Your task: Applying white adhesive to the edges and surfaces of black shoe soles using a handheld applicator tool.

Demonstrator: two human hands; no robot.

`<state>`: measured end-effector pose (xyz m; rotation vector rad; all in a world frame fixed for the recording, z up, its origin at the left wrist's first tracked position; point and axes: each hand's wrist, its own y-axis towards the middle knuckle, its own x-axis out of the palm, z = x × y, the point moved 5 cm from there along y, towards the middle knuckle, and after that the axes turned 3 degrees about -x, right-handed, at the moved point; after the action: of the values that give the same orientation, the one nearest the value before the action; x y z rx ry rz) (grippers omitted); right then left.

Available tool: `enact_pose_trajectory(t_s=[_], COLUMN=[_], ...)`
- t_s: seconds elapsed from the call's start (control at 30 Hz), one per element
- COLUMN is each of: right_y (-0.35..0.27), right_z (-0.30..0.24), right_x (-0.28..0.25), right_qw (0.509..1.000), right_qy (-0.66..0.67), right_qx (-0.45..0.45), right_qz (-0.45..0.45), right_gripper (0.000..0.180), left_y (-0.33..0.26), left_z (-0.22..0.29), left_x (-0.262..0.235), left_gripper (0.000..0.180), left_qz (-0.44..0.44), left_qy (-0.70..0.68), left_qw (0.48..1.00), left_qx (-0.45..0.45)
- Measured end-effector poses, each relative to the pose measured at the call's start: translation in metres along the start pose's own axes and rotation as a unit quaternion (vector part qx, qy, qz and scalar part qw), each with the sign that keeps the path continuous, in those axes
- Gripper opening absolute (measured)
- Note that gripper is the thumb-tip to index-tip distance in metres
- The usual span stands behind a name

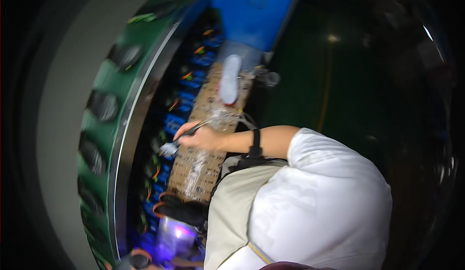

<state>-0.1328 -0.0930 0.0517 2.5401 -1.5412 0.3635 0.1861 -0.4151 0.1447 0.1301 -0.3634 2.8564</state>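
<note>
My right hand (pixel 201 137) reaches leftward over a long cardboard-covered bench (pixel 186 168), its fingers closed round the dark handle of a brush (pixel 190 130). The pale bristle head (pixel 168 149) points down and left, over the bench's left edge beside blue supports. Farther along the bench lies a white shoe sole (pixel 229 79) with a hint of red at its near end. Clear plastic film (pixel 220 115) and a thin pale tube (pixel 246 120) are close to my wrist. I cannot make out my left hand. The picture is smeared by motion.
A green conveyor (pixel 109 83) with dark shoe parts (pixel 103 106) curves along the left behind a metal rail (pixel 127 125). A blue machine (pixel 254 13) stands at the far end. Dark orange-edged shoes (pixel 179 209) and a purple-lit surface (pixel 177 236) are nearer, at lower left.
</note>
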Motion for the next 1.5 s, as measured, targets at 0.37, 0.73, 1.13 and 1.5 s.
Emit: enact_pose_trajectory(t_s=[0.37,0.73,1.13,1.5], right_y=[0.005,-0.003,-0.001,0.007], right_z=[-0.017,-0.035,-0.033,-0.089], right_x=[0.053,0.171,0.179,0.135], right_qw=[0.971,0.939,0.943,0.819], right_qy=[0.047,0.036,-0.096,-0.260], right_qx=[0.083,0.068,-0.030,-0.017], right_qz=[-0.220,-0.335,-0.316,-0.511], right_gripper=[0.023,0.023,0.024,0.026], left_y=[-0.035,-0.073,-0.076,-0.067], left_z=[-0.111,-0.127,-0.113,-0.106], left_x=[0.027,0.105,0.137,0.125], left_gripper=[0.089,0.094,0.067,0.078], left_qz=[-0.243,-0.205,-0.211,-0.307], left_qy=[-0.376,-0.381,-0.293,-0.348], left_qw=[0.894,0.895,0.931,0.885], left_qx=[-0.031,-0.105,-0.049,-0.049])
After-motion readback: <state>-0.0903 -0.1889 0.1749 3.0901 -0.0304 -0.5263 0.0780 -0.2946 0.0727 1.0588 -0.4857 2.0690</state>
